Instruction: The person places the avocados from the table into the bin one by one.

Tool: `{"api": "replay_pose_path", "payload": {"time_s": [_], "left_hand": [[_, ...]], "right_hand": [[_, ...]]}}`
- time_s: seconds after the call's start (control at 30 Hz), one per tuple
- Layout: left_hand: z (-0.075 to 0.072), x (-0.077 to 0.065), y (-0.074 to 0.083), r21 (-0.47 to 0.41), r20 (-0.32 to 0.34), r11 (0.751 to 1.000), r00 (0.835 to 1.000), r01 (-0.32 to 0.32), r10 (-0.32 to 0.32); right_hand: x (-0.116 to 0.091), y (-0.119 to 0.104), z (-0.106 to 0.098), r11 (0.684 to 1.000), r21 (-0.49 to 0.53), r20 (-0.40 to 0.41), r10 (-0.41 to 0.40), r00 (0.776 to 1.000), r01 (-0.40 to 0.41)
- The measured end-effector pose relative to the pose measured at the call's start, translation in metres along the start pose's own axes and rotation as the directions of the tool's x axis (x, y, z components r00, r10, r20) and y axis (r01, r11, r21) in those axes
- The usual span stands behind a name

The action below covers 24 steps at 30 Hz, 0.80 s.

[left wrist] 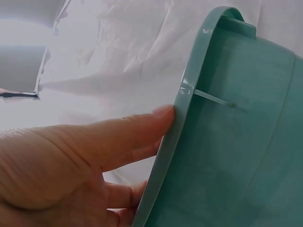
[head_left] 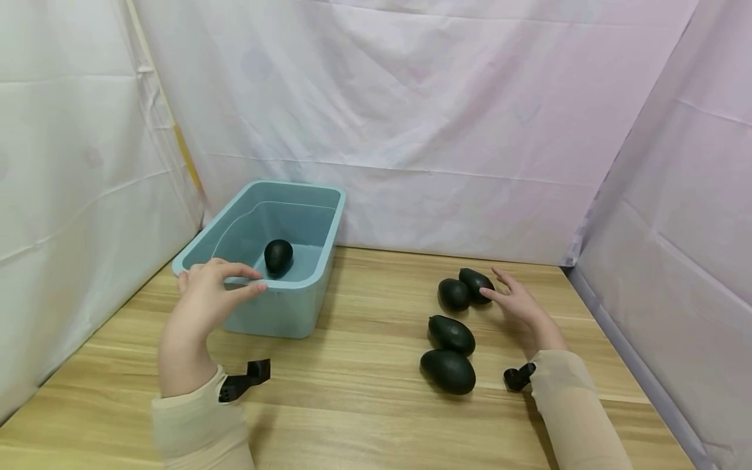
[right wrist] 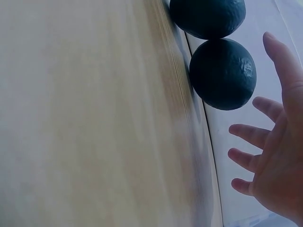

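Note:
My left hand is over the near left corner of a blue-green plastic bin, thumb and index finger apart, nothing between them. In the left wrist view its fingertips meet the bin's rim; whether they touch it I cannot tell. One dark avocado lies inside the bin. On the right, my right hand reaches with spread fingers beside a far avocado, which adjoins another avocado. The right wrist view shows space between the fingers and the nearer avocado. Closer in lie two more avocados, an upper one and a lower one.
The wood-grain table runs back to a white cloth. Cloth walls also stand at both sides. The bin's tall sides rise at the table's back left. Black wrist cameras stick out from the cuffs.

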State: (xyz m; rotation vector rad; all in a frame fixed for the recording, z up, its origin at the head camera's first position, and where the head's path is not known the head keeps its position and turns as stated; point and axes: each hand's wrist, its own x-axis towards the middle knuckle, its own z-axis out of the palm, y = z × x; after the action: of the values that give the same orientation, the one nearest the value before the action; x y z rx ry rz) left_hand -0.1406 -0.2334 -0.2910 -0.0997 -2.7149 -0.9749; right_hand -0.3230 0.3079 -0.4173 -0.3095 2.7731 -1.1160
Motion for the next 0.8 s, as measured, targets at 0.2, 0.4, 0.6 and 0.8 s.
{"api": "replay_pose_path", "payload": {"time_s": [0.2, 0.4, 0.6, 0.8], "left_hand": [[0.0016, -0.0010, -0.0012, -0.017, 0.002, 1.000, 1.000, -0.002, 0.002], [0.0020, -0.0012, -0.0008, -0.032, -0.003, 0.999, 1.000, -0.002, 0.001], [0.0023, -0.0018, -0.0021, -0.044, -0.005, 0.999, 1.000, -0.009, 0.009], [0.0019, -0.0009, -0.0022, -0.039, -0.013, 0.999, 1.000, -0.008, 0.007]], "right_hand": [[-0.0007, 0.0003, 0.0002, 1.000, 0.004, 0.008, 0.002, 1.000, -0.002], [0.0003, 0.0002, 0.0006, 1.000, -0.007, 0.021, -0.007, 1.000, 0.007], [0.0034, 0.0024, 0.0011, 0.999, -0.039, 0.027, -0.018, 0.999, 0.019], [0.0015, -0.0031, 0.0018, 0.998, -0.003, 0.049, -0.056, 0.997, 0.056]]}}
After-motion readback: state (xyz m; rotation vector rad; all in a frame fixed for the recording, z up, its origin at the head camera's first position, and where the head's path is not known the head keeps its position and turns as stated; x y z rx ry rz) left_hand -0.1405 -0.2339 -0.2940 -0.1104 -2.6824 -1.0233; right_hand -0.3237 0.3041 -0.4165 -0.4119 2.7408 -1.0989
